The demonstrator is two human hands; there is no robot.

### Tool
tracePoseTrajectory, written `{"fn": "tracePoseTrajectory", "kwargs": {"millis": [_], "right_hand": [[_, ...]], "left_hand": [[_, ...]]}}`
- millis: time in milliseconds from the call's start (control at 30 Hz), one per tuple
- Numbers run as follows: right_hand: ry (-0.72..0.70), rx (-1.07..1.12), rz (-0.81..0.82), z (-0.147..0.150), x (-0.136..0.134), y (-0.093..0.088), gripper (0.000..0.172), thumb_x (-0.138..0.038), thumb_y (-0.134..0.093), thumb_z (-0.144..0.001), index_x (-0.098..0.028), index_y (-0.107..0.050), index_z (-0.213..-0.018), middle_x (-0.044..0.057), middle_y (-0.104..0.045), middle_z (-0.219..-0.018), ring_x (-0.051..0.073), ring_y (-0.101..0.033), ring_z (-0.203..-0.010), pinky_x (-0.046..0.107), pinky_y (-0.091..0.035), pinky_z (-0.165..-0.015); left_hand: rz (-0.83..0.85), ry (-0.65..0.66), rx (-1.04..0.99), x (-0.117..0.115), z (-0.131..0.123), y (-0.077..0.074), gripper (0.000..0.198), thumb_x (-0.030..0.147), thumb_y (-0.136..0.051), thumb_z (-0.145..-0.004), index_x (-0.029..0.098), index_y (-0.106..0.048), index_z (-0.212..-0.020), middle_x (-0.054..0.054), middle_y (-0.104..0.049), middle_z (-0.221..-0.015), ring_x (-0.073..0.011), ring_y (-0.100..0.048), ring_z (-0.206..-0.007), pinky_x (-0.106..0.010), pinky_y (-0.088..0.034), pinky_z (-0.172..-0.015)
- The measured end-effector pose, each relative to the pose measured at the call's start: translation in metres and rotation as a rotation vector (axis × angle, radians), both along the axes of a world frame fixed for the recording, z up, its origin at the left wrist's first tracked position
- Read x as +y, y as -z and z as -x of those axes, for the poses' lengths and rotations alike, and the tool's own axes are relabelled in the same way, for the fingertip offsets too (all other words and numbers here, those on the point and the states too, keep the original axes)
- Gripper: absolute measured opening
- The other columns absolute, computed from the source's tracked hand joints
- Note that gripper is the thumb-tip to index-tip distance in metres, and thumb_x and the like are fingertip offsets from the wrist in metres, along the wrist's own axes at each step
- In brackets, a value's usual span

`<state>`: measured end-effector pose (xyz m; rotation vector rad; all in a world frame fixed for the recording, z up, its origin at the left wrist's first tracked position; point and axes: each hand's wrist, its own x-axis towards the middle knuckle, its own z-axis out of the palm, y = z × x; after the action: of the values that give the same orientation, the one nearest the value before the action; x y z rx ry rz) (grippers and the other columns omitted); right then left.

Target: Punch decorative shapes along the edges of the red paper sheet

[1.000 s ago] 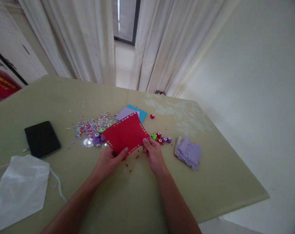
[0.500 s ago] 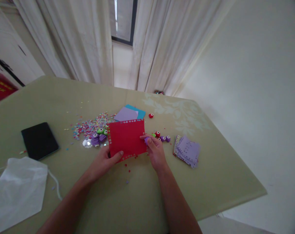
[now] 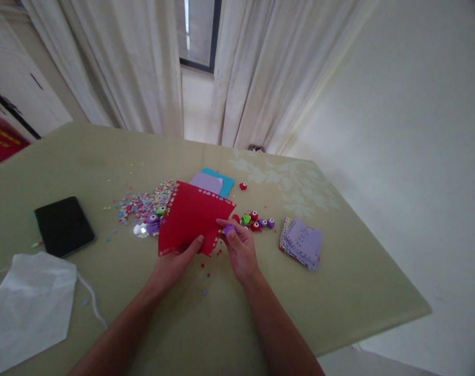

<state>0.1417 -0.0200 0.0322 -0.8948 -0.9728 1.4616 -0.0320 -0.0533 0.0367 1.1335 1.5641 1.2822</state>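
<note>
A red sheet of paper with small shapes punched along its edges is tilted above the table. My left hand grips its lower edge, thumb on top. In my right hand a small purple craft punch is pinched at the sheet's right edge; whether paper sits in its slot I cannot tell. Several red, green and purple punches lie just beyond that hand. Left of the sheet, more purple and green punches are partly covered by it.
Colourful paper confetti is heaped at left. Purple and blue sheets lie behind the red one. A stack of punched paper is at right, a black tablet-like object and a white face mask at left. One red punch lies apart.
The red sheet has turned clockwise and shifted left in my left hand. My right hand has moved slightly left with the purple punch, along the sheet's right edge.
</note>
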Motion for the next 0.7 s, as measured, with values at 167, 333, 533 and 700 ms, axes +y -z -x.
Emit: {"fn": "tracePoseTrajectory", "kwargs": {"millis": [167, 333, 533, 700], "right_hand": [[0.066, 0.039, 0.031, -0.002, 0.002, -0.004, 0.045, -0.061, -0.093, -0.074, -0.027, -0.089, -0.103, 0.009, -0.080, -0.112, 0.023, -0.068, -0.095, 0.036, -0.057, -0.088], [0.054, 0.087, 0.047, 0.005, -0.002, -0.005, 0.045, -0.058, -0.098, -0.068, -0.028, -0.090, -0.100, 0.008, -0.078, -0.114, 0.025, -0.072, -0.101, 0.043, -0.059, -0.100], [0.017, 0.108, 0.055, 0.007, -0.005, -0.005, 0.047, -0.060, -0.097, -0.068, -0.026, -0.089, -0.100, 0.008, -0.080, -0.112, 0.025, -0.072, -0.098, 0.042, -0.060, -0.098], [-0.011, 0.066, 0.064, 0.007, -0.005, -0.005, 0.049, -0.065, -0.093, -0.071, -0.024, -0.088, -0.096, 0.010, -0.080, -0.104, 0.024, -0.067, -0.091, 0.035, -0.057, -0.078]], "left_hand": [[0.051, 0.064, -0.192, 0.001, 0.005, -0.002, 0.050, 0.063, -0.084, -0.076, 0.019, -0.078, -0.097, -0.014, -0.085, -0.103, -0.0334, -0.080, -0.090, -0.042, -0.065, -0.080], [0.016, 0.044, -0.247, -0.001, -0.004, -0.002, 0.052, 0.065, -0.090, -0.071, 0.017, -0.077, -0.087, -0.013, -0.085, -0.089, -0.0282, -0.079, -0.076, -0.035, -0.063, -0.069], [0.011, 0.009, -0.198, -0.002, -0.005, 0.001, 0.044, 0.061, -0.082, -0.080, 0.017, -0.078, -0.079, -0.010, -0.080, -0.072, -0.0244, -0.076, -0.065, -0.033, -0.062, -0.066], [-0.004, -0.076, -0.146, 0.000, -0.001, 0.008, 0.040, 0.058, -0.079, -0.082, 0.017, -0.078, -0.078, -0.008, -0.078, -0.069, -0.0229, -0.074, -0.064, -0.031, -0.060, -0.064]]}}
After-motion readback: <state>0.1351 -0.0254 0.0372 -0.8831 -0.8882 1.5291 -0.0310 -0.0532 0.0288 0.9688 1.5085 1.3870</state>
